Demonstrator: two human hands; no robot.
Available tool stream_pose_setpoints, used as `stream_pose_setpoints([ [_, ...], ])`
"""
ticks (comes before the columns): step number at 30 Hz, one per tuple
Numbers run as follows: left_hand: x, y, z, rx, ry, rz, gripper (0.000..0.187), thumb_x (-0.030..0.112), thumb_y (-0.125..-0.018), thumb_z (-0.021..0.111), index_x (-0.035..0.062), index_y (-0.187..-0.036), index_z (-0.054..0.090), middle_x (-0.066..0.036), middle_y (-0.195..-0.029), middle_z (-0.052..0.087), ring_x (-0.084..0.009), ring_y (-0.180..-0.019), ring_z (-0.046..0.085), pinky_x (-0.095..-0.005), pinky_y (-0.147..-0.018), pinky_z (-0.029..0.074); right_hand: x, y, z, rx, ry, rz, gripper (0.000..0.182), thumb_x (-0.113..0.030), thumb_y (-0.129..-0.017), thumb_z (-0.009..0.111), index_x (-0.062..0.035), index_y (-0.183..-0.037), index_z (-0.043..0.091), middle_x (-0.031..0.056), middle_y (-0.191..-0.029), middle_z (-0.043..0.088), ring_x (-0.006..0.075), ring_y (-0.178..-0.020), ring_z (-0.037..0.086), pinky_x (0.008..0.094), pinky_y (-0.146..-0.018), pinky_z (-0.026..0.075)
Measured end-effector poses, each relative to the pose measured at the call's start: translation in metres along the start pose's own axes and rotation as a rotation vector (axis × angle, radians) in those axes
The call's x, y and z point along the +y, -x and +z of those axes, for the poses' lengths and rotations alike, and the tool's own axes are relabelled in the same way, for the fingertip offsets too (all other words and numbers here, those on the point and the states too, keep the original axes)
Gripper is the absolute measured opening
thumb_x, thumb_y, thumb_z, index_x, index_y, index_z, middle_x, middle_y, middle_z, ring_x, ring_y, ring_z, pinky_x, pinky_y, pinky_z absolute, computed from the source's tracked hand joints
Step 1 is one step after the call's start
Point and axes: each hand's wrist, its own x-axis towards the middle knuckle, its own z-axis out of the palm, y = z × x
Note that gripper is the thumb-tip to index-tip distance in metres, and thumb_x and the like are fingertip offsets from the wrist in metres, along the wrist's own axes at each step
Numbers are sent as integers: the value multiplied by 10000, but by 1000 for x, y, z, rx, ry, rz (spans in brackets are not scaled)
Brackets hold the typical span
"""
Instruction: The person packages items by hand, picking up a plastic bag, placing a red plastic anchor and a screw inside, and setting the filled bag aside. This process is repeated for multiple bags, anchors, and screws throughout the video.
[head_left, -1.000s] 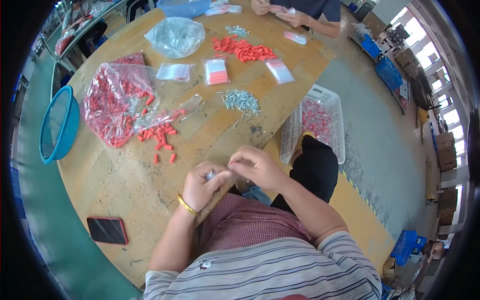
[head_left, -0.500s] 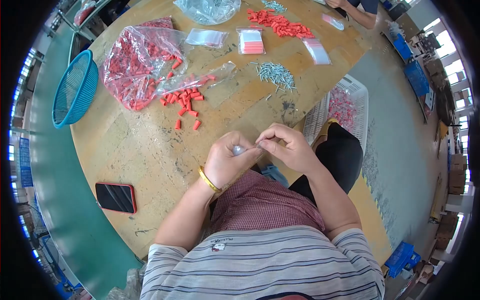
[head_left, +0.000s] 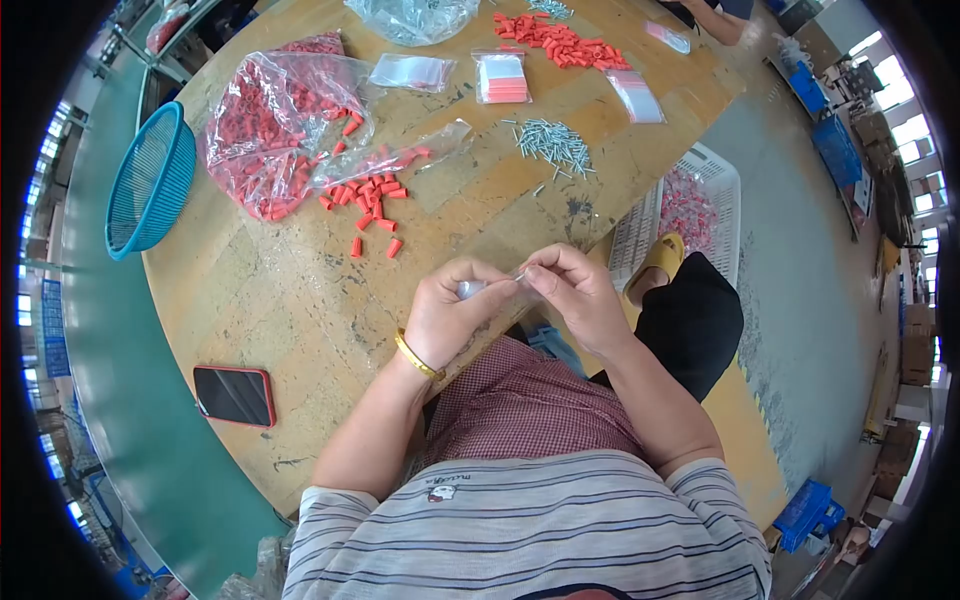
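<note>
Near the table's front edge, my left hand (head_left: 455, 305) is closed around a small clear plastic bag (head_left: 468, 289), part of which shows between thumb and fingers. My right hand (head_left: 578, 300) pinches at the fingertips of the left, where a thin pale edge, seemingly the bag's, shows; most of the bag is hidden. Beyond the hands lie loose red plastic anchors (head_left: 374, 205), spilling from a big clear bag (head_left: 265, 130). A pile of screws (head_left: 553, 147) lies further back. Stacks of flat zip bags (head_left: 501, 78) rest behind it.
A phone (head_left: 234, 396) lies at the left, near a blue basket (head_left: 152, 185) at the table's edge. More red anchors (head_left: 560, 43) and a clear bag (head_left: 415, 18) are at the back. A white crate (head_left: 727, 205) with packed bags stands right. Another person's arm (head_left: 718, 20) is at the far edge.
My fingertips have shifted slightly, and a thin pale edge now shows between them. My right knee has swung outward to the right, uncovering a yellow slipper.
</note>
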Motion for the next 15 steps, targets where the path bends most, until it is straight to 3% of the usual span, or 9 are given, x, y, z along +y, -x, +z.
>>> stream_pose_setpoints([
  [6, -4, -2, 1, -49, -64, 104, 114, 94, -888, 733, 34, -973, 686, 28, -808, 637, -34, -719, 561, -189, -632, 451, 4, 3, -7, -48, 21, 79, 140, -141, -970, 618, -19, -1035, 644, -21, -854, 632, 33, -742, 557, 214, -650, 454],
  [9, 0, -4, 1, -68, -177, 191, 190, 99, -881, 739, 26, -1052, 699, 17, -855, 654, -52, -778, 581, -212, -686, 468, 2, -2, -13, 7, 108, -39, 134, -146, -957, 634, -28, -1018, 652, -18, -857, 635, 34, -720, 546, 214, -645, 451],
  [12, 9, -3, -5, -104, -137, -8, 245, 94, -877, 738, 19, -1107, 700, -3, -927, 666, -73, -835, 592, -234, -720, 478, -11, -3, -21, -29, 206, 20, 125, -142, -939, 653, -32, -997, 658, -11, -883, 638, 57, -763, 568, 226, -703, 467],
  [15, 3, -7, -5, -108, -370, 255, 193, 94, -877, 738, 7, -1046, 705, -3, -902, 663, -66, -824, 591, -229, -706, 472, -20, -5, -20, -79, 316, 14, 119, -136, -924, 665, -39, -991, 661, -1, -913, 632, 79, -822, 580, 249, -766, 474],
])
